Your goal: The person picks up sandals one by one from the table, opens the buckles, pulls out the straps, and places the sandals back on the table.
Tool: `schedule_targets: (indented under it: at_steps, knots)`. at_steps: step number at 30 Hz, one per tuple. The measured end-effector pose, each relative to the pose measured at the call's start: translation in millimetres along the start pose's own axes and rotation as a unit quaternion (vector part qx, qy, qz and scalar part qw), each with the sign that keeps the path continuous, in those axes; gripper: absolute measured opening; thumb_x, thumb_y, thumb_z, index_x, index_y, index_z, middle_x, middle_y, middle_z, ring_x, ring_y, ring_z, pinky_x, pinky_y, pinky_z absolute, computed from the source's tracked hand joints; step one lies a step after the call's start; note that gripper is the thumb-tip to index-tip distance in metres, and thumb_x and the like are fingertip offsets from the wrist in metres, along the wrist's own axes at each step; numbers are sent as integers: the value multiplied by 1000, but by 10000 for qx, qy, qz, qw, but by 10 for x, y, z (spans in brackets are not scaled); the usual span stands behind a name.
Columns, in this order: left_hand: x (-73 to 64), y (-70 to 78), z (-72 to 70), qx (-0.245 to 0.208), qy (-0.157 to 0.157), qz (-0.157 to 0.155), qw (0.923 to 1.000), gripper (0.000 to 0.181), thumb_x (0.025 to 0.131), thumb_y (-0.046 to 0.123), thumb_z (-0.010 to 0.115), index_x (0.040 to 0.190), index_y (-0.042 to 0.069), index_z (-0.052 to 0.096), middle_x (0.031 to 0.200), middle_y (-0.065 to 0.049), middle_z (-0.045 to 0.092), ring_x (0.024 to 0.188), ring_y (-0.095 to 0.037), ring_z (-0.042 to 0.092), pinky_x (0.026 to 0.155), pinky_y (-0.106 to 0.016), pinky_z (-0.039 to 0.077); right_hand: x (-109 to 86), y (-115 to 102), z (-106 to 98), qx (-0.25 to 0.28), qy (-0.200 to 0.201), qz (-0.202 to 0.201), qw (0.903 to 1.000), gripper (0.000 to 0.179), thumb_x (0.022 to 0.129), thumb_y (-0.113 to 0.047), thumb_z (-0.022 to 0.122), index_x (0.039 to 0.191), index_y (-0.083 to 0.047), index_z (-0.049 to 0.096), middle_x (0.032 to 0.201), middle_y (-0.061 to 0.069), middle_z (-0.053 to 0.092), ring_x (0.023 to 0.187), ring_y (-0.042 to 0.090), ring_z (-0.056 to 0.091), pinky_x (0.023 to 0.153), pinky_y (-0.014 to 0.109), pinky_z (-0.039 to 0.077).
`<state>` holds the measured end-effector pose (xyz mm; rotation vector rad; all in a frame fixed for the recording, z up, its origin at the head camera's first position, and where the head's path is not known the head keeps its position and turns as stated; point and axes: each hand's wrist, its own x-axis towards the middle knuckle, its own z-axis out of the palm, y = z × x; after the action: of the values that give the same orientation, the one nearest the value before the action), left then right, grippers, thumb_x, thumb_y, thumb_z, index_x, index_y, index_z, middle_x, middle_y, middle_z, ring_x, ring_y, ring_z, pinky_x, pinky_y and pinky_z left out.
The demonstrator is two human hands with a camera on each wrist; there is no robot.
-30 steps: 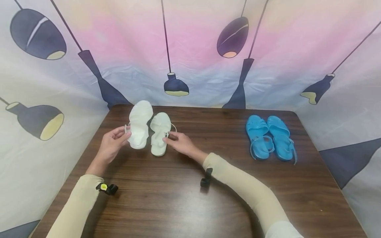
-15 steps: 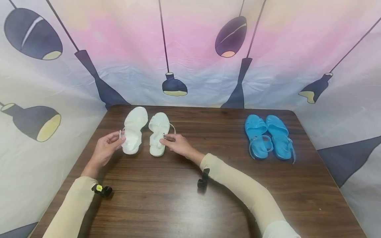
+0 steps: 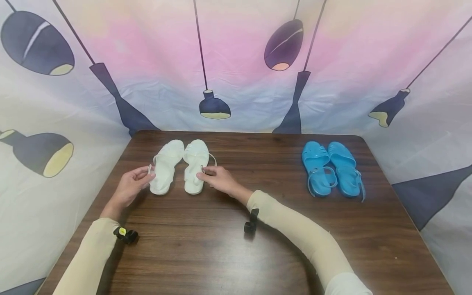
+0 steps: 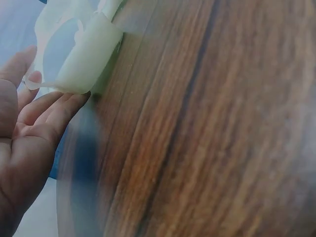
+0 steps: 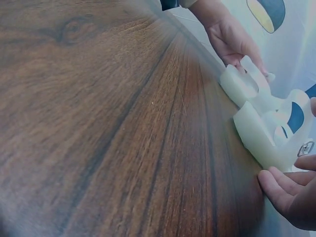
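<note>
Two white jelly sandals lie side by side on the brown table, toes toward the back. My left hand point(image 3: 128, 187) pinches the ankle strap of the left sandal point(image 3: 166, 166) on its outer side; the left wrist view has its heel point(image 4: 96, 54) near my fingertips. By its strap, near the metal buckle point(image 5: 306, 148), my right hand point(image 3: 222, 180) holds the right sandal point(image 3: 196, 157). Both soles rest on the wood, heels slightly apart and toes close together.
A pair of blue sandals, one point(image 3: 316, 157) beside the other point(image 3: 343, 157), stands at the right back of the table point(image 3: 228, 233). Behind the table hangs a cloth point(image 3: 243, 61) printed with lamps.
The left white sandal, tilted and raised a second ago, has come down flat onto the table, to the left of where it was. My right hand keeps its hold on the other sandal.
</note>
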<state>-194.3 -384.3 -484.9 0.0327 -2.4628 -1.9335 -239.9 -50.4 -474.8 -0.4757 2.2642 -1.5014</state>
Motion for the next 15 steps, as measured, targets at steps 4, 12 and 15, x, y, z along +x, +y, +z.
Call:
schedule_targets:
  at_steps: [4,12,15]
  knots:
    - [12,-13,-8,351,-33,-27,9994,63,102,25,66,143,-17,42,109,27,63,103,11,61,84,-13,54,-2,-8,6,-20,5,16,10000,60,97,-51,66,144,-15,59,141,6,63,89,18,74,78,28,58]
    - [32,-17,17,616,-44,-95,9980,65,103,36,62,141,-14,46,109,26,61,102,13,59,86,-11,52,7,4,7,-15,23,2,10000,61,96,-52,66,144,-15,59,141,6,63,89,19,74,77,28,57]
    - [34,-25,27,734,-55,-187,9971,66,104,39,60,143,-13,46,117,18,61,102,13,59,86,-12,52,6,9,5,-11,-7,-10,10000,61,97,-53,65,144,-15,59,142,6,63,90,20,74,78,28,57]
